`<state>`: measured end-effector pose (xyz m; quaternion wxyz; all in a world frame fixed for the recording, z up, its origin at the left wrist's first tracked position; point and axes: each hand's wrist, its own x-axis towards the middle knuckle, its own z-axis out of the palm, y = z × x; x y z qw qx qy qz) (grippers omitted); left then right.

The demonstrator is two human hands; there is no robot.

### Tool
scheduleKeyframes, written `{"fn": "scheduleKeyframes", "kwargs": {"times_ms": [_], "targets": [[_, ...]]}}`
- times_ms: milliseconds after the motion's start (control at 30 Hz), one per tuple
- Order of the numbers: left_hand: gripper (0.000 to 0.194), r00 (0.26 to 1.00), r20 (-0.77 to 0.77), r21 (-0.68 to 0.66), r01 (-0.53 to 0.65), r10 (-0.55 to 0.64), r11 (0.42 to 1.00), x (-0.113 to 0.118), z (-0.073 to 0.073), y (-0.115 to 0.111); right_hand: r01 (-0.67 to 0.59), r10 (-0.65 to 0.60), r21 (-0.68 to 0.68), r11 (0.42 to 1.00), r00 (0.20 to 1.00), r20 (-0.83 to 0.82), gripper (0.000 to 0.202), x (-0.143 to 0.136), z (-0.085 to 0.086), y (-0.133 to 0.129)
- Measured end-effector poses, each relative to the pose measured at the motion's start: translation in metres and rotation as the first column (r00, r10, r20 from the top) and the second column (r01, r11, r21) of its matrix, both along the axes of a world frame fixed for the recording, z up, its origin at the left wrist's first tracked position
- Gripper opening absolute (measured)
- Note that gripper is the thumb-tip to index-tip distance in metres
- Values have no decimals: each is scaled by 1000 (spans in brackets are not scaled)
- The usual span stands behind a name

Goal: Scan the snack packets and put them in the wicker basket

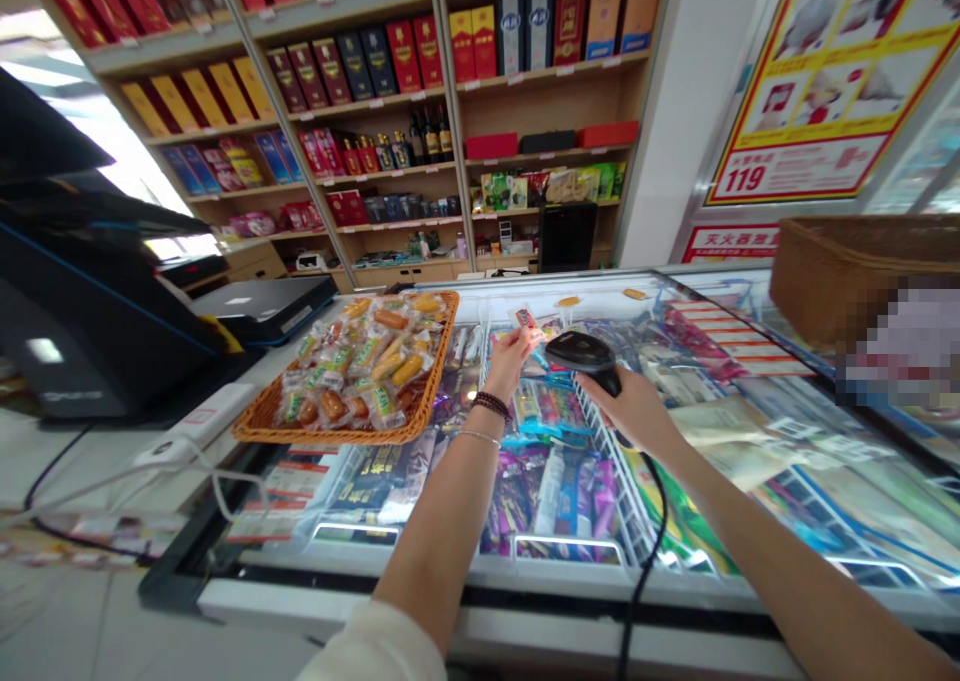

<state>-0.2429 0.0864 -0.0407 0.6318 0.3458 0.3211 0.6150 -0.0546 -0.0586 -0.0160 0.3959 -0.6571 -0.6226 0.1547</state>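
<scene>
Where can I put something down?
Maybe on the glass top between the wicker tray and left forearm; the goods there seem underneath. A hand could probably pass above the flat black box on the shelves. The tray is crowded with wrapped snacks; cables clutter the counter.

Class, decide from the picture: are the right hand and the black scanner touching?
Touching: the head view shows the right hand grasping the black scanner from below.

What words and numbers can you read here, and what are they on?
"119": the red-and-yellow poster.
"灭火器放": the red sign below it; the rest is unclear.
Too small or blurred to read: the shelf boxes, freezer packs, black machine, and small packet in the left hand.
</scene>
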Motion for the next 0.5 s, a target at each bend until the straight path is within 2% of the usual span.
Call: {"fn": "scheduleKeyframes", "kwargs": {"times_ms": [333,500], "targets": [[35,999,-28,40,22,-20,999,-3,-2,1,27,-27,-2,1000,999,22,48,-3,3,-3],[42,998,-56,39,37,-35,999,-2,-3,-2,14,-15,-24,1000,999,-39,44,-6,9,-5]]}}
